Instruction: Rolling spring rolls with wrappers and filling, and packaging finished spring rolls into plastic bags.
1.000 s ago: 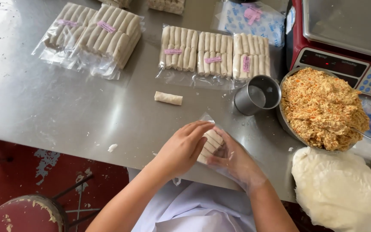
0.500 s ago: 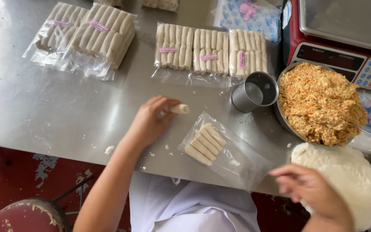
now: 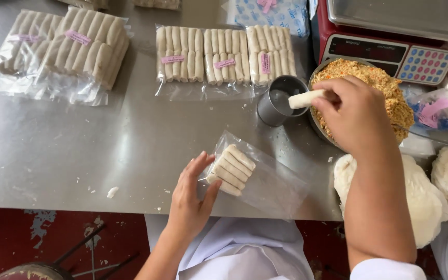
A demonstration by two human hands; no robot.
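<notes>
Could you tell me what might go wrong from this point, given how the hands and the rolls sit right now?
The right hand pinches one roll by its end over the metal cup; it could slip into the cup. The clear bag lies near the table edge, steadied only by the left hand, so it might slide off. The right forearm crosses the dough pile and may brush it.

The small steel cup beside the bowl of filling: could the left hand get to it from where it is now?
Probably yes. The left hand rests by the clear bag of pale rolls, and bare tabletop lies between that and the small steel cup. Only the right hand, holding a roll above the cup, crowds the spot.
</notes>
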